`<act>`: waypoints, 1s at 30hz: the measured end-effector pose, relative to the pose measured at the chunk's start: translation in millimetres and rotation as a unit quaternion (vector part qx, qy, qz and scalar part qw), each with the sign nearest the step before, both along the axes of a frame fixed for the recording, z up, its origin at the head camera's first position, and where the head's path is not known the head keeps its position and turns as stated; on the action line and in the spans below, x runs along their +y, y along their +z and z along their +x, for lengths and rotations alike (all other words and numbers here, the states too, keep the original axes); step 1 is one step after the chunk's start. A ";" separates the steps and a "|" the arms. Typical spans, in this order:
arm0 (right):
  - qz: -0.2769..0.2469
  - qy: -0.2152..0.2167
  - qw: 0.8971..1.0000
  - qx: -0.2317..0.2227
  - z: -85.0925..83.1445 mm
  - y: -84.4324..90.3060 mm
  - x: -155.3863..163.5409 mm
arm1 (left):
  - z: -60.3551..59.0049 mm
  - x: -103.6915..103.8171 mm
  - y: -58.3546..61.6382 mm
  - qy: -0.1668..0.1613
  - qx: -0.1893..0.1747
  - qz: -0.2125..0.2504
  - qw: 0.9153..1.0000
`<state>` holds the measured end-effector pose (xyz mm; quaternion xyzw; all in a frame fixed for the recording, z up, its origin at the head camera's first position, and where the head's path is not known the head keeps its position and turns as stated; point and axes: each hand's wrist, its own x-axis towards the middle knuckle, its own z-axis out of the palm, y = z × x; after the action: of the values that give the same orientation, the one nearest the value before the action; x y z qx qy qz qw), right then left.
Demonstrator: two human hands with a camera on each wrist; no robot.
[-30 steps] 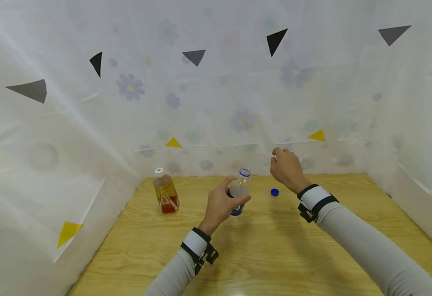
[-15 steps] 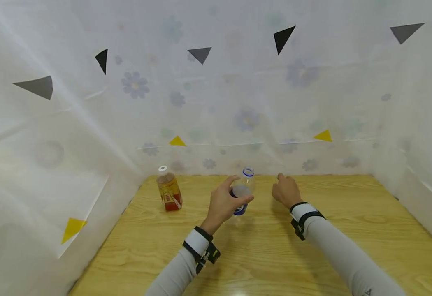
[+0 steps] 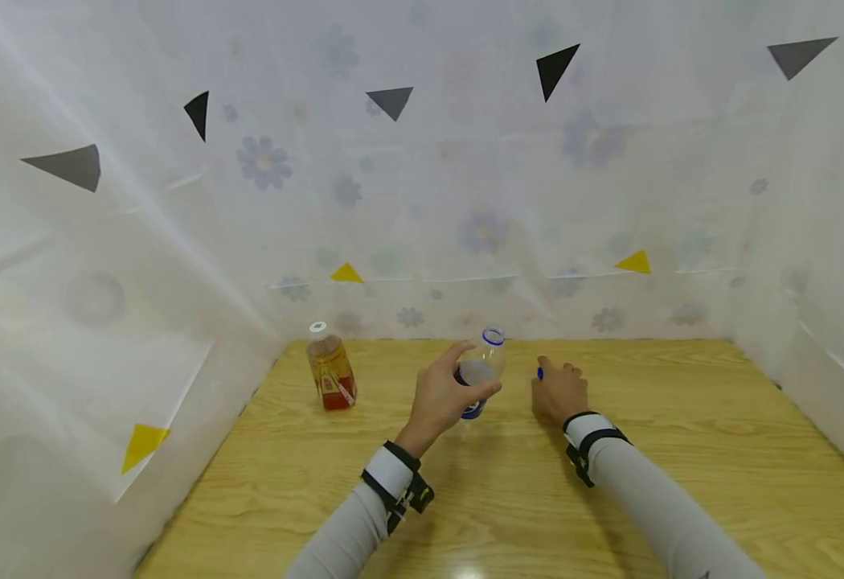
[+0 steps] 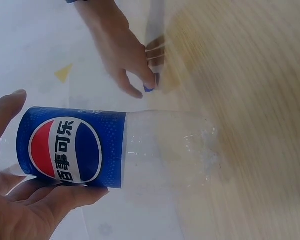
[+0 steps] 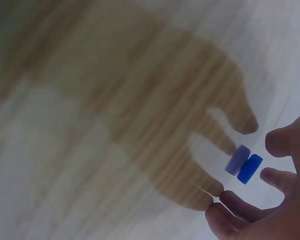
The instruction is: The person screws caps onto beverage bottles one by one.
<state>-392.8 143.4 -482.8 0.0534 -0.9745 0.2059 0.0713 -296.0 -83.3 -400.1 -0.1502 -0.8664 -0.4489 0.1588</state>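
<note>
My left hand [image 3: 477, 370] grips a clear, empty Pepsi bottle [image 3: 489, 358] around its blue label [image 4: 72, 147]. The bottle has no cap and leans slightly right just above the wooden table [image 3: 509, 498]. A small blue cap [image 5: 250, 168] lies on the table to the right of the bottle. My right hand [image 3: 546, 378] is lowered over it, fingertips [image 5: 277, 179] curved close around the cap [image 4: 149, 89]. A gap still shows between the thumb and the cap in the right wrist view.
A capped bottle of amber drink [image 3: 329, 370] stands at the table's back left. White flowered sheets with paper triangles [image 3: 393, 100] close off the back and both sides. The table's near edge lies below the view.
My right hand has come down from above the back of the table and now sits over the blue cap. The left hand keeps its hold on the bottle, almost still.
</note>
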 end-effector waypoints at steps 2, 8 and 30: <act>0.014 -0.003 1.000 0.003 0.7 -1.4 -1.4 | 0.4 -0.1 -0.4 -0.001 0.001 -0.001 1.000; 0.038 0.005 0.999 0.010 5.7 -6.5 -0.9 | 2.1 -1.0 -3.1 0.007 -0.009 0.000 1.000; 0.020 0.051 0.998 0.015 13.5 12.7 -1.4 | 0.3 -2.6 0.6 -0.003 -0.008 0.001 1.000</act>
<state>-379.3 141.9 -470.1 0.1078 -0.9733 0.1889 0.0740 -295.7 -85.9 -399.6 -0.1492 -0.8668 -0.4514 0.1505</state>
